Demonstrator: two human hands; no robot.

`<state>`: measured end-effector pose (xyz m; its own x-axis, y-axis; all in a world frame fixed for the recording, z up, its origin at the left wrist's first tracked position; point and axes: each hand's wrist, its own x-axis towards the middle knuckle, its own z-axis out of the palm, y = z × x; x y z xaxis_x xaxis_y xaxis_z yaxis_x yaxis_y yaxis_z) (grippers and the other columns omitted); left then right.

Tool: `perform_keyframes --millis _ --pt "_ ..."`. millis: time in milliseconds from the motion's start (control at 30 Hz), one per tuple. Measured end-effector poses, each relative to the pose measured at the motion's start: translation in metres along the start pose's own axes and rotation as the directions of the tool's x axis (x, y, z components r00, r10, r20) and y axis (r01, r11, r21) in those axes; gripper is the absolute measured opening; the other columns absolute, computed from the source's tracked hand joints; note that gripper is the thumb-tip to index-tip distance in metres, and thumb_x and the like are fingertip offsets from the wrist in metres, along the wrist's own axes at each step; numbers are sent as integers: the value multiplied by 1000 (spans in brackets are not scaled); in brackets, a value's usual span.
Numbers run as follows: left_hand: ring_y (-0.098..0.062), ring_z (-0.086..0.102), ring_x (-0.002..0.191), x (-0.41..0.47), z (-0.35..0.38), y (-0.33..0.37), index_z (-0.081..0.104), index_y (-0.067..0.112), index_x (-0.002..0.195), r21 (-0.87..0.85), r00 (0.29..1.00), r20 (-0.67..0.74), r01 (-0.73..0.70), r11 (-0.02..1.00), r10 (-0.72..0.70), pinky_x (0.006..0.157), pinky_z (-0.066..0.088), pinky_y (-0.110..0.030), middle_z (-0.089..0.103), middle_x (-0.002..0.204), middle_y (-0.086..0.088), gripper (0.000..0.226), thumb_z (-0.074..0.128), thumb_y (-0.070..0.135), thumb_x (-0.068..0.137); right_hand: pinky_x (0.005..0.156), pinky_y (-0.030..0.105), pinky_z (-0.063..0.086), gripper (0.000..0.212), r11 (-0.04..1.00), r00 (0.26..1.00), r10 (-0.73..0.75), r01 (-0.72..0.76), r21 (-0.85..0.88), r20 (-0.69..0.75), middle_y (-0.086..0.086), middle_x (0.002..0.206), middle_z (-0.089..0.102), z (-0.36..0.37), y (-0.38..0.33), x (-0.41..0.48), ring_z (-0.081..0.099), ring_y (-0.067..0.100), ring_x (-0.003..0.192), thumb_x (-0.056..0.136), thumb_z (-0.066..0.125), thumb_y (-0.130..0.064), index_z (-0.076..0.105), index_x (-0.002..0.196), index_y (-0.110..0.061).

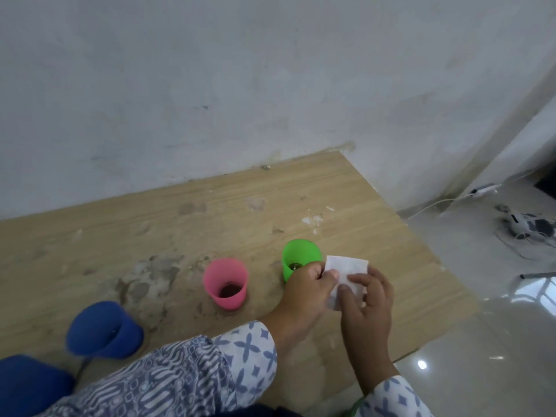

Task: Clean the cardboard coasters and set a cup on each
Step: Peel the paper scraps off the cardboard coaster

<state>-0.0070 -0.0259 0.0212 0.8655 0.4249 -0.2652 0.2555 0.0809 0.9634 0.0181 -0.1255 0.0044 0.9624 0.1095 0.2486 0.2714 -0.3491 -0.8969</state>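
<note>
We hold a small white square (346,273) up in the air between our two hands, just in front of the green cup (301,254). It may be a wipe or a pale coaster (we cannot tell which from here). Our left hand (307,288) pinches its left edge, with the fingers (329,276) curled tight on it. Our right hand (365,302) rests on its front, and the thumb presses the lower part while the other fingers spread loose.

Three cups stand on the wooden desk (210,206). The pink cup (225,282) is in the middle. The blue cup (103,328) is near our left sleeve (180,377) and looks tipped toward us. The green one is partly hidden by our left hand. We cannot see any brown cardboard coaster lying on the desk, so none has a cup on it yet.

The desk is dusty and blotchy. To do this step well, we think we should keep the square flat and firm, rub gently so it does not bend, and keep it off the dirty wood. We should also watch our left knuckles, because they sit very near the green cup and could knock it.
</note>
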Motion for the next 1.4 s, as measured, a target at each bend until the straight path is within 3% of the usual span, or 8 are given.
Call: perform_keyframes --millis 167,300,400,600,867,1067,1200,1400 --pt "-22 68 90 -31 -52 28 68 20 96 -43 986 -130 -113 993 106 80 54 -44 73 95 -2 16 54 28 93 70 30 48 10 987 991 -34 13 160 133 -6 89 61 24 -57 -11 59 17 85 74 55 -26 55 82 -32" --pt "-13 64 74 -57 -109 36 66 19 98 -50 951 -272 -165 985 145 59 52 -29 70 89 2 13 54 22 95 67 20 44 10 974 961 -137 86 211 241 -11 82 61 58 -100 -28 57 5 76 74 54 -24 57 79 -33" --pt "-18 69 87 -75 -144 36 66 20 101 -48 918 -369 -172 984 143 76 58 -42 72 98 0 13 54 24 95 67 17 45 11 959 928 -191 107 262 320 -9 82 63 83 -121 -43 57 4 77 73 55 -23 58 78 -33" --pt "-16 67 91 -125 -219 26 65 24 104 -28 801 -575 -221 975 165 80 57 -36 71 100 2 14 54 23 95 69 6 42 9 915 784 -362 195 353 504 -11 86 64 129 -169 -91 58 -1 85 78 58 -24 60 81 -33" --pt "-18 68 93 -195 -311 6 64 33 95 -44 678 -714 -289 956 173 79 57 -36 71 99 2 19 55 17 95 69 18 46 28 880 543 -474 258 399 693 -14 90 60 186 -225 -172 56 4 86 84 61 -15 55 86 -43" --pt "-16 68 92 -233 -396 -25 64 31 95 30 714 -676 -223 974 184 81 57 -36 71 99 -1 18 54 16 95 78 -1 35 25 876 499 -470 361 319 728 -18 97 53 239 -246 -245 48 -15 93 86 58 -10 64 109 -18" --pt "-12 66 93 -251 -453 -57 65 24 103 56 796 -589 -130 990 138 79 54 -26 71 100 2 17 55 14 94 73 -4 32 35 902 485 -370 391 182 792 -12 106 47 271 -254 -296 46 -4 89 87 57 -10 58 122 -17" --pt "-14 62 89 -255 -501 -108 63 14 107 210 875 -484 108 972 7 76 50 -28 66 99 1 17 55 14 92 84 15 38 45 928 475 -42 344 -142 879 0 129 42 305 -243 -351 48 12 104 91 51 -19 41 135 -18"
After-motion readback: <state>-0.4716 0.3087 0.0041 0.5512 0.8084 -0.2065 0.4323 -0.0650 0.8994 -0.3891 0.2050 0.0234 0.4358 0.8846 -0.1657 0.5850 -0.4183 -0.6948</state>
